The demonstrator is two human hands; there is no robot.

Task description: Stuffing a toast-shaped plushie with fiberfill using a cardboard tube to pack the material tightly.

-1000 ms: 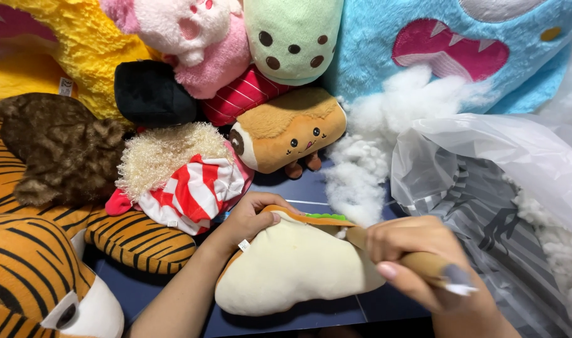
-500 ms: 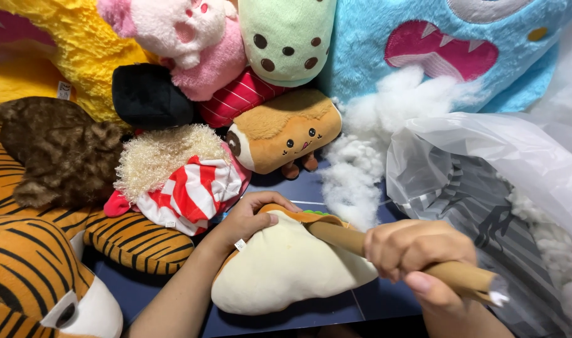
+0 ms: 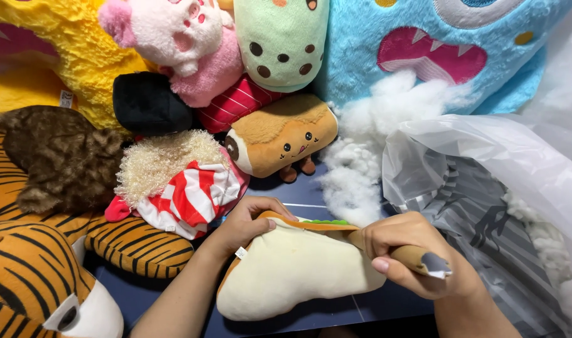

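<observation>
Compared with half a second back, I note the right hand [image 3: 411, 253] sits higher and closer to the cream plush [image 3: 295, 275], and the wooden stick [image 3: 417, 258] it grips in a closed fist shows less length. The left hand [image 3: 245, 222] is unchanged, fingers curled and pinching the plush's upper edge. The plush lies at 6 o'clock on the dark blue surface [image 3: 311, 194], pale cream, tan-rimmed, with a green strip at its open seam. Loose white stuffing [image 3: 361, 181] sits at 1 o'clock of it, the clear plastic bag [image 3: 486, 169] at 3 o'clock.
</observation>
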